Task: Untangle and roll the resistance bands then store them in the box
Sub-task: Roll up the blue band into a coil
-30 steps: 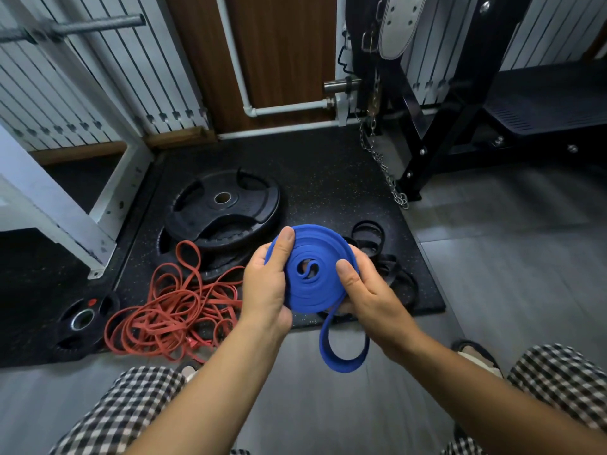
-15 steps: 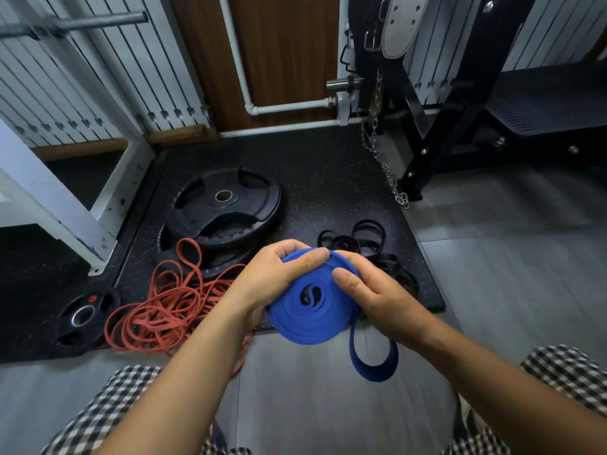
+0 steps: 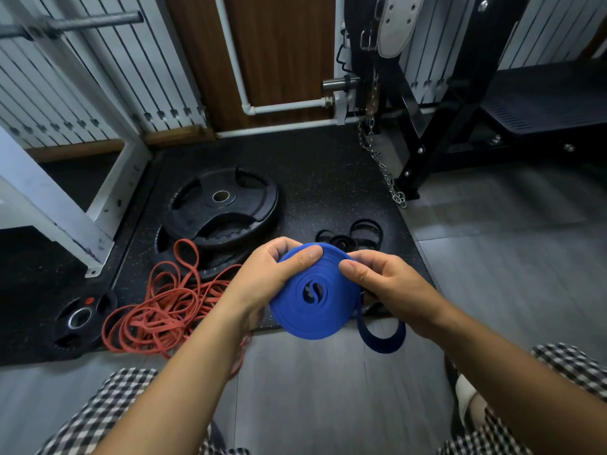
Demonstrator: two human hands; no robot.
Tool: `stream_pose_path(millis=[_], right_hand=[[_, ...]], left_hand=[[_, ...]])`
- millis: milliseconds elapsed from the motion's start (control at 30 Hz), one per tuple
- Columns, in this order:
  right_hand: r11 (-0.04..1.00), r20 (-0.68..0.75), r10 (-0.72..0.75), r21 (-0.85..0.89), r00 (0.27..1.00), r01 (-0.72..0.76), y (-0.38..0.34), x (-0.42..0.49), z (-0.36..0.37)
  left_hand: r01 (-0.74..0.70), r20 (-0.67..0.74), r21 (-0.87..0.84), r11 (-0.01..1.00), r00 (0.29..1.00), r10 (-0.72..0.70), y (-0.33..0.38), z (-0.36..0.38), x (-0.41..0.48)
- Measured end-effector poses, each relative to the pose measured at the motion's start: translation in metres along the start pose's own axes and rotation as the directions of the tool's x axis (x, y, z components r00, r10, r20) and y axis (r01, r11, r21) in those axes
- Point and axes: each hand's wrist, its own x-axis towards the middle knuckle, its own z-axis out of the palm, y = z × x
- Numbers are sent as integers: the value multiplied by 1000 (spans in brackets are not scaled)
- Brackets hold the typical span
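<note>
The scene is taken in through a single wide-angle view, worn at head height and tilted forward and down; the left hand (image 3: 272,274), the right hand (image 3: 387,284) and the blue band (image 3: 305,323) between them are framed close, near the middle; checked trousers (image 3: 108,405) are caught at the lower edge; the black mat (image 3: 328,178) is seen farther off; the panelled wall (image 3: 82,77) is bowed by the lens at the top.

Flat-coiled blue band (image 3: 315,311), tail dangling; red band (image 3: 157,310) tangled at left; black bands (image 3: 356,236) heaped beyond.
</note>
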Motion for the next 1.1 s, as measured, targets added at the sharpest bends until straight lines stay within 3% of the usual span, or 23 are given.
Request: stream_pose_path(millis=[133,267,400,600,767,867,1000,1100], right_hand=[[999,31,1,-53,1000,1,-1,-1,-1],[998,-13,-54,34,998,54,-4,-1,0],[988,-127,-96,104,987,110,1,-1,12],[966,-187,-18,251,982,66,12,-3,31],[995,-208,-4,98,978,25,5,2,20],[997,-190,-13,-83,982,-3,-1,4,5],[999,-95,-5,-33,995,1,-1,3,1],[1000,-109,3,-25,994,-6,4,2,4]], left_hand=[[-14,58,141,990,998,6,-3,1,0],[-33,-52,-61,998,998,30,-6,13,-1],[-43,-214,-341,939,976,-33,-5,12,6],[-107,-350,-382,918,936,-37,-14,12,10],[-93,-343,-412,907,937,-60,-13,11,13],[-123,-356,-336,934,934,-5,-11,8,13],[-135,-346,-324,936,938,16,-10,10,12],[-123,-331,-346,930,944,2,-12,11,11]])
